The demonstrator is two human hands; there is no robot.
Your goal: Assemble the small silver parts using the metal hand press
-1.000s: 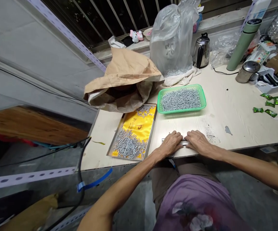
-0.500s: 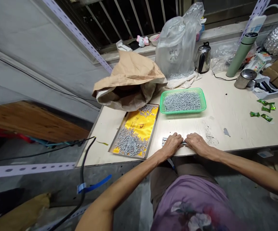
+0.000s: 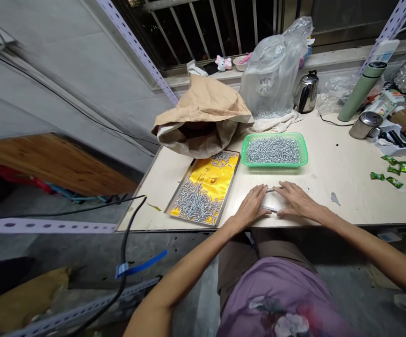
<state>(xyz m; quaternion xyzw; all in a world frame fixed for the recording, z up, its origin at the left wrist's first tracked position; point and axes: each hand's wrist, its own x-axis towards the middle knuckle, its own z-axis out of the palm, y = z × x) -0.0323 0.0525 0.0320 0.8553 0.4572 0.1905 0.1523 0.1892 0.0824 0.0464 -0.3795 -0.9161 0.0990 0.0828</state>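
My left hand [image 3: 250, 206] and my right hand [image 3: 296, 201] face each other near the table's front edge. Between them run two thin grey metal strips, a far strip [image 3: 270, 190] by the fingertips and a near strip [image 3: 270, 209] by the thumbs. Each hand grips the strip ends, its fingers and thumb set apart; the ends are covered by the hands. To the left lies a shallow tray [image 3: 229, 188] lined with yellow cloth [image 3: 208, 180], bearing a heap of small silver screw-like pieces [image 3: 196, 201]. A green plastic basket [image 3: 275, 164] full of similar pieces stands just beyond my hands.
A brown paper sack [image 3: 203, 110] slumps behind the tray. Along the back stand a clear plastic bag [image 3: 268, 79], a steel kettle [image 3: 307, 92] and a green flask [image 3: 360, 93]. Green-wrapped sweets [image 3: 394, 169] and a steel mug [image 3: 365, 125] are at the right.
My hands were close together over a slotted metal piece near the edge. They have shifted farther onto the table and spread, with two separated strips now showing between them. The view has tilted slightly.
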